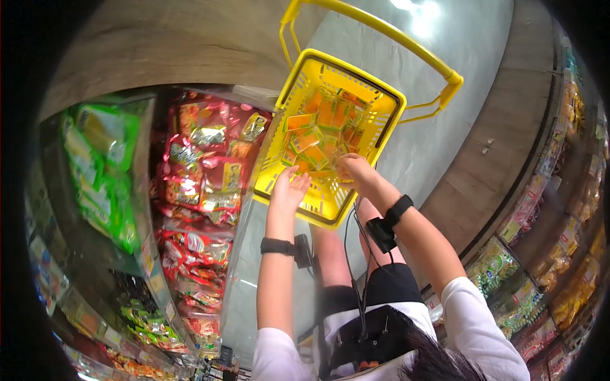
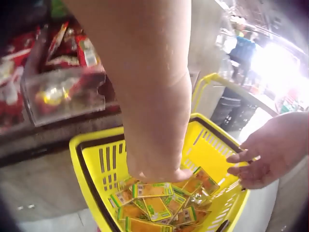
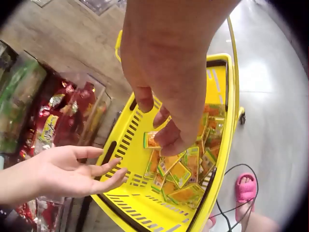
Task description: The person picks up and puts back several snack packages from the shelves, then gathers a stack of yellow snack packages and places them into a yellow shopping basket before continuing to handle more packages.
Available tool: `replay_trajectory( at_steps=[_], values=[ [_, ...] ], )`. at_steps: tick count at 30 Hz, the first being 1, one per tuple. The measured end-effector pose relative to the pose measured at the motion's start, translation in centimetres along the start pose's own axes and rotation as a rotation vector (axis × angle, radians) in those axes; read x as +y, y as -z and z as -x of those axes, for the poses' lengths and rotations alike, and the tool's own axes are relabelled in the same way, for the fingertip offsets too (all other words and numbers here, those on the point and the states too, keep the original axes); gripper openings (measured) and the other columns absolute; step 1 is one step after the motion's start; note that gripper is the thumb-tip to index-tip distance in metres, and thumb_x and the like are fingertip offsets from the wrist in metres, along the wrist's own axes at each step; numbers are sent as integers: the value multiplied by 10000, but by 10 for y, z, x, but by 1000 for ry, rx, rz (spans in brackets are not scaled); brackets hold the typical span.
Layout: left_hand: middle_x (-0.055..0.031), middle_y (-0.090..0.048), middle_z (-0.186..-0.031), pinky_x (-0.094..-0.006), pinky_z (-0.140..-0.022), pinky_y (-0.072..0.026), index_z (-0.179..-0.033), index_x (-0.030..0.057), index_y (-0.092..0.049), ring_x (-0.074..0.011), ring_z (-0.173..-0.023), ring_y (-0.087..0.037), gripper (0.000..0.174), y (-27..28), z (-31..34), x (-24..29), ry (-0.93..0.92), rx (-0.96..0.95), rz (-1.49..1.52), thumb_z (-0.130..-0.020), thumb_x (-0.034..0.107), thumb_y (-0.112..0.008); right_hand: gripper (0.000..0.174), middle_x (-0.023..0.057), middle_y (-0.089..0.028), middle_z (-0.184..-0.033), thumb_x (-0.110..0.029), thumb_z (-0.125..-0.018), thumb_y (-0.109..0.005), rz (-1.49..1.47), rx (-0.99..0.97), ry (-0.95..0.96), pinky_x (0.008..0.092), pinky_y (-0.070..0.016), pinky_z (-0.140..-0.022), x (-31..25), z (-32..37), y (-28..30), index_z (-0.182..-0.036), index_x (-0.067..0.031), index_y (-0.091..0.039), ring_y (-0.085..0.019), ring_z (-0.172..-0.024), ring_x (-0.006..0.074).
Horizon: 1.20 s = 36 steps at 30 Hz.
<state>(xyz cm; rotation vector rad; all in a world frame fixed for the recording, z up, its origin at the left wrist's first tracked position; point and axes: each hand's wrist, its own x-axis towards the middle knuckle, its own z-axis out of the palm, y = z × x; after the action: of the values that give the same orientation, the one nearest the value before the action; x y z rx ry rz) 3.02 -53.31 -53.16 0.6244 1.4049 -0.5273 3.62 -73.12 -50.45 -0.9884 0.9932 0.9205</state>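
A yellow basket (image 1: 324, 221) was seen standing on the shop floor (image 1: 445, 95) close against a shelf (image 1: 149, 254) of red snack bags (image 1: 203, 165), its long handle (image 1: 381, 28) raised. With the basket on the floor, nothing had to be carried, so both hands were free. A loose heap of orange and green packets (image 1: 321, 130) lay in the far half of the basket. The left hand (image 1: 289, 187) was held open over the near rim, palm up and fingers straight and empty. The right hand (image 1: 352, 168) was poised just above the heap, fingers loosely curled and pointing down. No packet was plainly gripped, though the fingertips were partly hidden in the right wrist view.
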Motion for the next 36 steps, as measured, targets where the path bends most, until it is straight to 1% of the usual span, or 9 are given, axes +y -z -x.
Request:
replay_trajectory(
  at_steps=[4, 7, 10, 16, 22, 25, 28, 31, 36],
  values=[
    [-143, -348, -1221, -444, -1011, -346, -1209, 66, -421, -306, -1145, -399, 429, -24, -51, 1, 34, 84, -116, -829, 160, -596, 407, 115, -536, -1066, -301, -846, -596, 29, 252, -52, 577, -429, -850, 11, -52, -15, -1138, -42, -482, -510, -1033, 266],
    [-120, -351, -1258, -455, -1040, -293, -1203, 87, -441, -305, -1167, -385, 402, -29, -73, 5, -86, -129, -279, -839, 180, -581, 459, 183, -591, -1002, -214, -776, -594, 78, 313, 48, 430, -479, -790, 41, -117, -12, -1128, 53, -471, -582, -911, 298],
    [-108, -383, -1268, -460, -1051, -259, -1249, 94, -437, -296, -1188, -365, 431, -37, -98, 11, -127, 7, -380, -849, 190, -565, 482, 240, -620, -939, -176, -741, -590, 142, 348, -55, 372, -501, -754, 21, -119, -22, -1109, 107, -461, -623, -844, 339],
    [-124, -405, -1320, -447, -1038, -266, -1330, 81, -383, -262, -1228, -365, 493, -35, -138, 16, -107, -95, -535, -859, 141, -514, 536, 267, -576, -1102, -201, -786, -622, 620, 414, -24, 420, -556, -668, 45, -152, -31, -1215, 41, -409, -615, -967, 356],
    [-131, -425, -1306, -461, -1019, -289, -1386, 120, -303, -250, -1210, -388, 586, -46, -148, 13, -193, -63, -657, -829, 15, -450, 543, 272, -615, -1012, -180, -690, -705, 731, 435, -50, 401, -529, -741, 45, -154, -29, -1148, 20, -494, -621, -947, 372],
    [-147, -456, -1231, -319, -912, -395, -1359, 79, -351, -263, -1076, -478, 615, -25, -176, 16, -345, -63, -1038, -769, -23, -494, 436, 248, -631, -977, -161, -670, -706, 825, 451, 15, 401, -506, -771, 38, -147, -26, -1044, 21, -573, -617, -946, 365],
    [-223, -325, -1341, -374, -975, -357, -1320, 87, -381, -359, -1186, -391, 618, -32, -153, 17, -475, 87, -1554, -736, 23, -574, 336, 249, -625, -960, -147, -673, -680, 846, 430, 47, 401, -499, -767, 25, -136, -21, -947, 35, -610, -611, -932, 364],
    [-220, -292, -1294, -405, -991, -339, -1256, 139, -403, -376, -1171, -365, 639, -23, -160, 14, -503, 89, -1734, -700, 142, -718, 295, 268, -612, -954, -137, -691, -644, 831, 399, -1, 408, -487, -778, 35, -142, -10, -923, 41, -606, -604, -926, 378],
    [-259, -312, -1308, -449, -962, -355, -1212, 61, -422, -431, -1181, -361, 582, -24, -145, -4, -678, 52, -1765, -704, 159, -690, 262, 284, -604, -911, -113, -760, -557, 784, 490, 332, 440, -467, -788, 44, -133, -8, -964, 52, -547, -587, -897, 428]
  ],
)
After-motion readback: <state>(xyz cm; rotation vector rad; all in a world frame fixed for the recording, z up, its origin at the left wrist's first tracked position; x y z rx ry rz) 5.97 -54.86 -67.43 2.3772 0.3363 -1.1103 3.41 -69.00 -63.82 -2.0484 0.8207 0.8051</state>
